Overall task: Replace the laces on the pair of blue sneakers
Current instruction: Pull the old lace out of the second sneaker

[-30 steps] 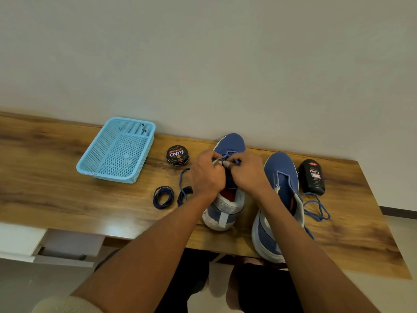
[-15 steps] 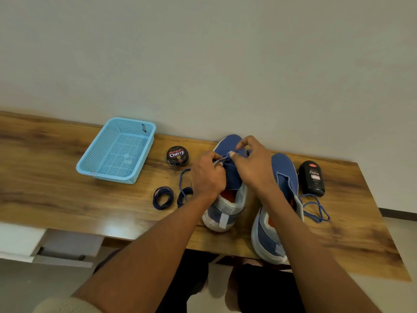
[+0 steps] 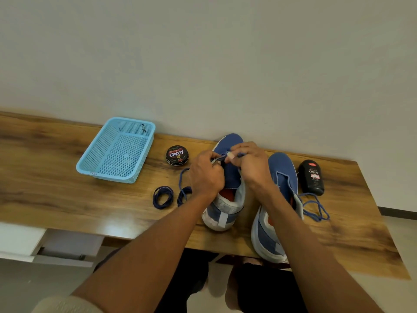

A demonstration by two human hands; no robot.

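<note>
Two blue sneakers stand on the wooden table, toes toward the wall. Over the left sneaker [image 3: 231, 177], my left hand [image 3: 206, 175] and my right hand [image 3: 250, 164] both pinch a blue lace [image 3: 222, 157] near its front eyelets. A strand of that lace [image 3: 181, 177] trails down past my left wrist. The right sneaker [image 3: 283, 175] sits beside it, partly under my right forearm, with a loose blue lace [image 3: 316, 206] spilling off its right side. Two coiled dark blue laces [image 3: 163, 197] lie left of my left wrist.
A light blue mesh basket [image 3: 90, 171] stands at the left near the wall. A round tin of shoe polish [image 3: 177, 155] sits between basket and sneakers. A black polish bottle [image 3: 311, 177] lies right of the right sneaker. The table edge [image 3: 135, 237] runs close to my body.
My right hand, which had reached forward over the toe with fingers spread, has drawn back and closed on the lace beside my left hand. The sneakers have stayed put.
</note>
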